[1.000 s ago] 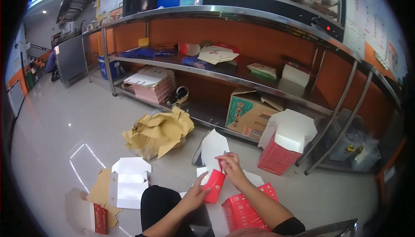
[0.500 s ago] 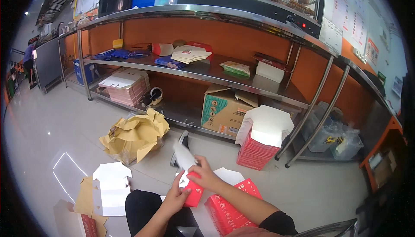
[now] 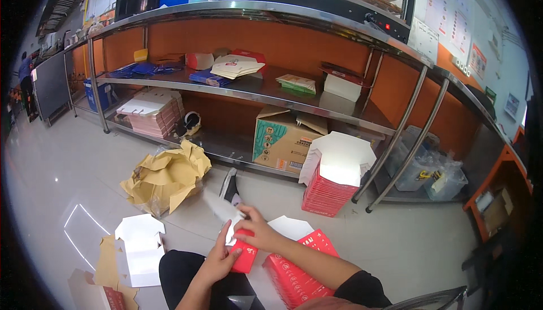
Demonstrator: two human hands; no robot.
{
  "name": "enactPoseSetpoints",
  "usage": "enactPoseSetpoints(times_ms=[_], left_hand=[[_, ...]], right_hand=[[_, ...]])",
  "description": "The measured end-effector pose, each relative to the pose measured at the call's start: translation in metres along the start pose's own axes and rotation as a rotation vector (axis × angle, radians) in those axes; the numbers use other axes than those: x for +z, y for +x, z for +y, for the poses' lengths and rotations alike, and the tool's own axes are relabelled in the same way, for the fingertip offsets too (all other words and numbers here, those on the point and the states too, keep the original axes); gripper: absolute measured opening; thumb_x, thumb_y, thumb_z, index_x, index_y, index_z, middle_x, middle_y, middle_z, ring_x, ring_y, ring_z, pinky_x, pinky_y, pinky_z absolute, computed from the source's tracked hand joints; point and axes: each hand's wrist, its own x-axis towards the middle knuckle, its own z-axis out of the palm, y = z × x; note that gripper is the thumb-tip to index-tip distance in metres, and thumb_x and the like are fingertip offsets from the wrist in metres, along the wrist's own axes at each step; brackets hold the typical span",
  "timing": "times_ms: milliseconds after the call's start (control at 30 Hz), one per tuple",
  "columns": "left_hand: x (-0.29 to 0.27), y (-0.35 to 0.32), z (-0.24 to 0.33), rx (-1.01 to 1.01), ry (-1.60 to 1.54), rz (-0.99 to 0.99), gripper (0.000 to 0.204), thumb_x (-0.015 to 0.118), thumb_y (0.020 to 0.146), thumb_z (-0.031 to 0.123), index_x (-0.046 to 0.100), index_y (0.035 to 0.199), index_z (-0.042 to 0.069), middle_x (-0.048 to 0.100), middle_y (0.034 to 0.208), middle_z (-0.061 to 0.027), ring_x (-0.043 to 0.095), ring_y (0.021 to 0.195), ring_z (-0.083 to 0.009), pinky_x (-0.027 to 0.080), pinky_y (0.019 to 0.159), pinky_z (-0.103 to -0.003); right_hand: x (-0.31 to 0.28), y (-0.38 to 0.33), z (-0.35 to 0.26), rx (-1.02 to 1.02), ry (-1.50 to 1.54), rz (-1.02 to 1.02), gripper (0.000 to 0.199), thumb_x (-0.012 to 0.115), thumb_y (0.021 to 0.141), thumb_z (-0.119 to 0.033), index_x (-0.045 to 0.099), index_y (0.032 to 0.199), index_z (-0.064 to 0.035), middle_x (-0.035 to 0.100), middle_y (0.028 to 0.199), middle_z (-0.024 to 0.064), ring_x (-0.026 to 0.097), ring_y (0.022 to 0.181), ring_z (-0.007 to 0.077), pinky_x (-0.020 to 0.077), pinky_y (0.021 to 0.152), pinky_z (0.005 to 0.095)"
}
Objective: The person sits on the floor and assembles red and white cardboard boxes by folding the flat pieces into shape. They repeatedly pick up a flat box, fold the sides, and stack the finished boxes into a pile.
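Over my lap I hold a red-and-white folding carton (image 3: 244, 258), partly folded, with its white flap blurred by motion. My left hand (image 3: 216, 260) grips its red side from the left, thumb across the front. Bent over its top edge, the fingers of my right hand (image 3: 255, 230) press where the white flap meets the red part; some fingertips are hidden. Close to my right forearm lies a stack of flat red cartons (image 3: 294, 273), partly covered by that arm.
A white carton blank (image 3: 140, 253) and brown paper (image 3: 107, 262) lie on the left floor. Crumpled brown paper (image 3: 167, 177) sits ahead. A tall stack of red cartons (image 3: 331, 191) stands by a steel shelf (image 3: 243, 87) holding a cardboard box (image 3: 285, 143). A person (image 3: 26, 84) is far left.
The whole view has shifted slightly, moving the scene left. The carton's white flap now leans further left and lower. Both hands stay on the carton.
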Motion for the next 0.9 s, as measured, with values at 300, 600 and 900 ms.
enactPoseSetpoints(times_ms=[300, 600, 900], left_hand=[[-0.015, 0.002, 0.011, 0.175, 0.35, 0.263, 0.062, 0.051, 0.086, 0.019, 0.017, 0.137, 0.009, 0.058, 0.069, -0.0057, 0.054, 0.061, -0.012, 0.042, 0.057, -0.024], [-0.091, -0.008, -0.001, 0.467, 0.256, 0.534, 0.063, 0.055, 0.078, 0.037, 0.035, 0.128, 0.004, 0.051, 0.113, -0.0135, 0.046, 0.105, -0.0228, 0.033, 0.09, -0.035], [-0.046, -0.003, 0.014, 0.187, -0.172, 0.525, 0.025, 0.053, 0.086, 0.017, 0.055, 0.102, -0.002, 0.061, 0.096, -0.0068, 0.056, 0.083, -0.0109, 0.043, 0.077, -0.026]], right_hand=[[0.007, -0.008, 0.006, -0.025, -0.148, -0.02, 0.023, 0.052, 0.084, -0.019, 0.048, 0.1, -0.0032, 0.036, 0.118, 0.0197, 0.041, 0.105, 0.0348, 0.0321, 0.093, 0.0341], [-0.024, -0.008, 0.039, 0.624, 1.109, 0.555, 0.036, 0.049, 0.087, -0.033, 0.049, 0.114, -0.0092, 0.053, 0.114, 0.0032, 0.049, 0.107, 0.013, 0.0372, 0.093, 0.0313], [-0.033, -0.003, 0.033, 0.756, 1.224, 0.429, 0.042, 0.047, 0.087, -0.033, 0.04, 0.119, -0.007, 0.041, 0.125, 0.0084, 0.046, 0.11, 0.0215, 0.0365, 0.093, 0.042]])
